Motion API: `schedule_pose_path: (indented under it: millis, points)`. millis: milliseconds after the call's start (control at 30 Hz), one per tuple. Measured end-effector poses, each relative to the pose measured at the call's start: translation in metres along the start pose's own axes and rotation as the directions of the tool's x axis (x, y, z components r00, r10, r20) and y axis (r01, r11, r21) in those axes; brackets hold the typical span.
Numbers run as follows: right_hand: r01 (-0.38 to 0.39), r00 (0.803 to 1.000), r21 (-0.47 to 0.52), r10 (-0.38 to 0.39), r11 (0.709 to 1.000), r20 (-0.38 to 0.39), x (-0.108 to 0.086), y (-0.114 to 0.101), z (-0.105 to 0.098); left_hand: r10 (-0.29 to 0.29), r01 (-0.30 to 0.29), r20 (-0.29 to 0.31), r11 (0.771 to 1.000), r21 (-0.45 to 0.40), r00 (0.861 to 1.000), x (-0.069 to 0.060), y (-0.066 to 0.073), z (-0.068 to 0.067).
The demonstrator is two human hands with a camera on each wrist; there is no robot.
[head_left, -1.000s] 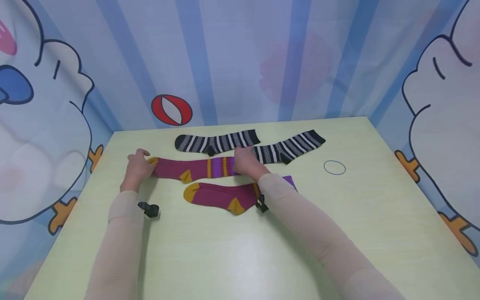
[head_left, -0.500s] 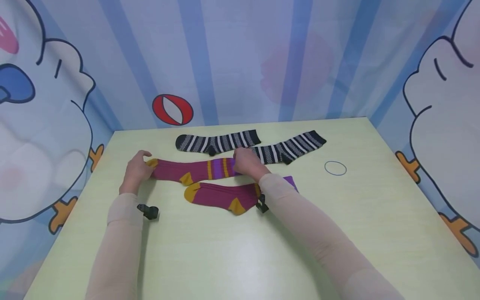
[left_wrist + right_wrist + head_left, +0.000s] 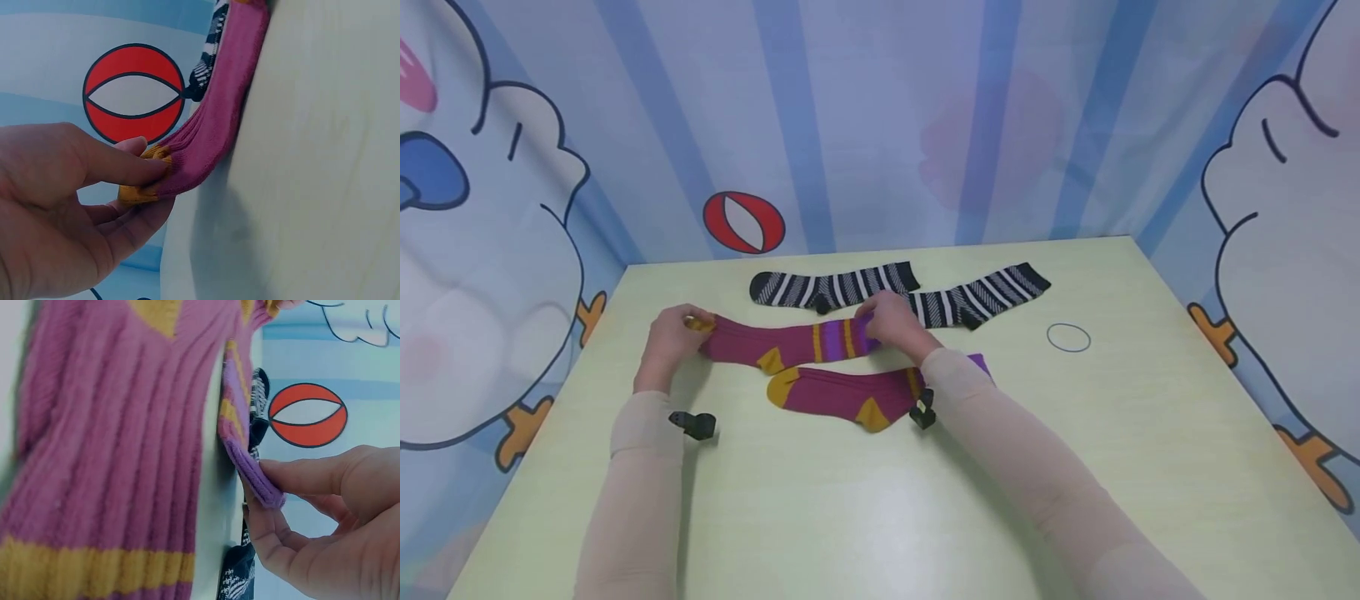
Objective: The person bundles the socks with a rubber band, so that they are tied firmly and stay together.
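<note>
A maroon sock (image 3: pixel 752 342) with mustard toe and heel and a striped purple cuff stretches between both hands. My left hand (image 3: pixel 672 337) pinches its mustard toe (image 3: pixel 139 194) between thumb and fingers, and in the left wrist view that end is raised off the table. At the other end my right hand (image 3: pixel 895 323) pinches the purple cuff (image 3: pixel 256 478), which is also lifted a little. A second maroon sock (image 3: pixel 842 393) lies flat just nearer, its cuff partly hidden under the right forearm.
Behind the held sock lie two black-and-white striped socks, one at the left (image 3: pixel 842 286) and one at the right (image 3: pixel 977 296). A thin dark ring (image 3: pixel 1069 337) lies on the pale table (image 3: pixel 820 517). A printed curtain (image 3: pixel 880 125) hangs behind the table's back edge.
Both ends of the held sock have risen slightly, with the left hand drawn a little toward the person and the right fingers now showing around the cuff. The other socks have stayed put.
</note>
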State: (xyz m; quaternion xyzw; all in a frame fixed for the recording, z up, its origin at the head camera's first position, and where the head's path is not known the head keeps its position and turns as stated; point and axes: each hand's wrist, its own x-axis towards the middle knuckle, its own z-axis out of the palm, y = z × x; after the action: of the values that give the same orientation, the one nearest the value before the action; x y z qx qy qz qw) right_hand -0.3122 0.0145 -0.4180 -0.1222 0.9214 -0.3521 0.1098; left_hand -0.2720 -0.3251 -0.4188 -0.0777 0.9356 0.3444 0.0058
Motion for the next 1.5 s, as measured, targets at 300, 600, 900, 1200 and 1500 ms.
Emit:
schedule_pose_path:
  millis: [300, 600, 900, 1200, 1500]
  points:
    - [-0.066, 0.998, 0.255, 0.06, 0.965, 0.033, -0.006, 0.0, -0.014, 0.01, -0.013, -0.034, 0.996, -0.093, 0.999, -0.009, 0.013, -0.016]
    - [-0.068, 0.997, 0.42, 0.072, 0.905, 0.006, -0.022, 0.006, -0.037, 0.02, -0.019, 0.002, 0.979, -0.202, 1.0, -0.013, 0.028, -0.021]
    - [-0.041, 0.999, 0.357, 0.039, 0.933, 0.013, -0.039, 0.025, -0.063, 0.011, 0.01, 0.079, 0.964, -0.267, 0.997, -0.025, 0.047, -0.021]
    - [-0.028, 0.999, 0.275, 0.018, 0.961, 0.039, -0.061, 0.042, -0.088, 0.078, -0.027, 0.174, 0.961, -0.276, 0.982, -0.032, 0.06, -0.014]
    - [-0.033, 0.995, 0.175, 0.016, 0.984, 0.098, -0.084, 0.068, -0.11, 0.094, -0.032, 0.306, 0.979, -0.202, 0.948, -0.037, 0.064, -0.003]
